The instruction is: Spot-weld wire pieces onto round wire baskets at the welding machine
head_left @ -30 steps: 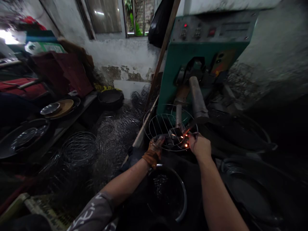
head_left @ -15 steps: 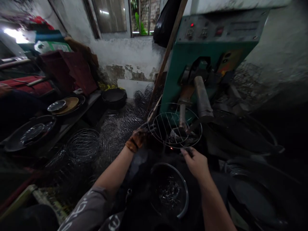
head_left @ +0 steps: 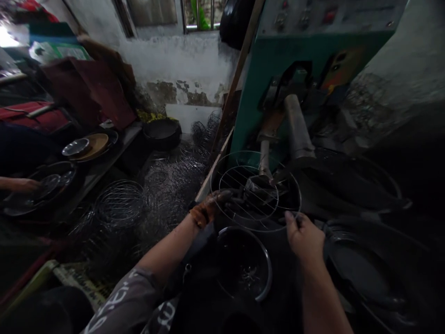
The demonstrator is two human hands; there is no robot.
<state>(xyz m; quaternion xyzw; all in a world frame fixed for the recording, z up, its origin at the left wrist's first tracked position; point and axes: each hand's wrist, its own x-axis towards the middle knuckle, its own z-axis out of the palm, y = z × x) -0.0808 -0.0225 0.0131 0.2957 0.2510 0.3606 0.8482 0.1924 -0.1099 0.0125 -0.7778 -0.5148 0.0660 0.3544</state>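
A round wire rack [head_left: 253, 227] with inner ring and cross wires is held in front of the green machine [head_left: 239, 134], beside its lower metal arm [head_left: 264, 157]. My left hand [head_left: 212, 204], in a dark and orange glove, grips the rack's left side. At the rack's right front edge, my bare right hand [head_left: 302, 232] pinches the rim between thumb and fingers. Below the rack sits a dark bowl [head_left: 266, 273] with small metal pieces [head_left: 248, 274] in it.
Wire racks [head_left: 120, 204] are piled on the floor to the left. Black pans [head_left: 365, 278] lie at the right. A wooden board [head_left: 239, 69] leans by the machine. At far left, a person's hand [head_left: 24, 184] reaches over a pan [head_left: 71, 174].
My right hand has moved right along with the rack, which sits nearer and looks larger. My left hand is slightly lower and further right. Another person's hand has appeared at far left.
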